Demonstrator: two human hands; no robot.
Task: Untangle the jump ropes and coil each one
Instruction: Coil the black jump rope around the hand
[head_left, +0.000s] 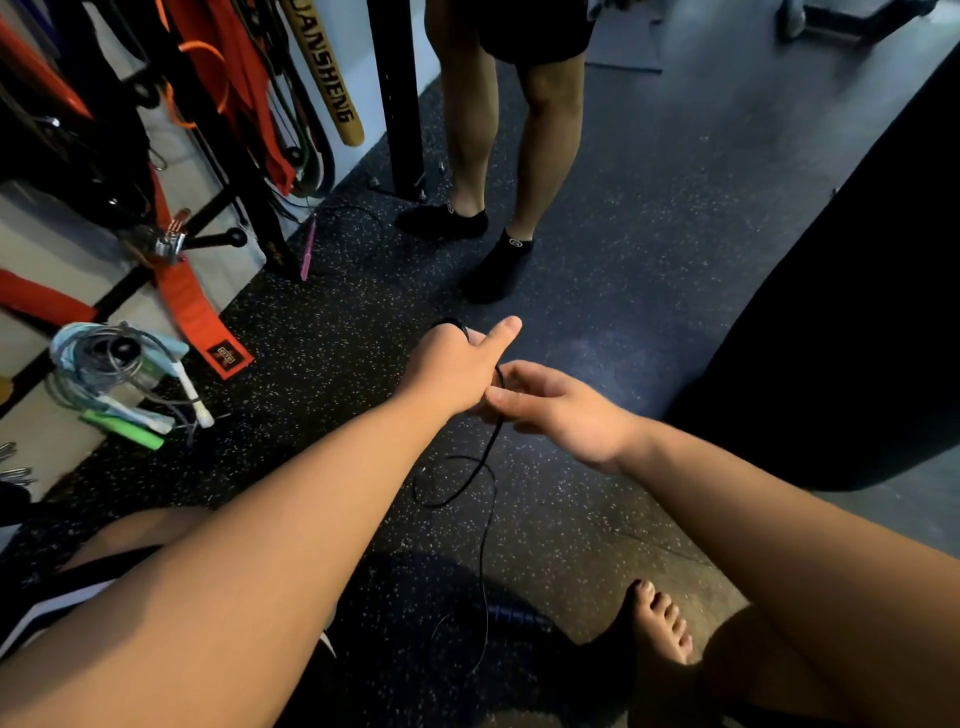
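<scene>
The thin black jump rope (489, 446) ran from the left hand (451, 368), which gripped it, through the pinching fingers of the right hand (563, 410), then hung down into a loose loop and trailed slack over the floor. A coiled bundle of ropes (104, 366) with white, green and pale blue handles hung at the left, well apart. A pink-handled rope (308, 250) lay uncoiled farther back.

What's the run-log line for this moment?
left hand: grips black rope | right hand: pinches it | slack: hangs looped below | coil: unfinished
</scene>
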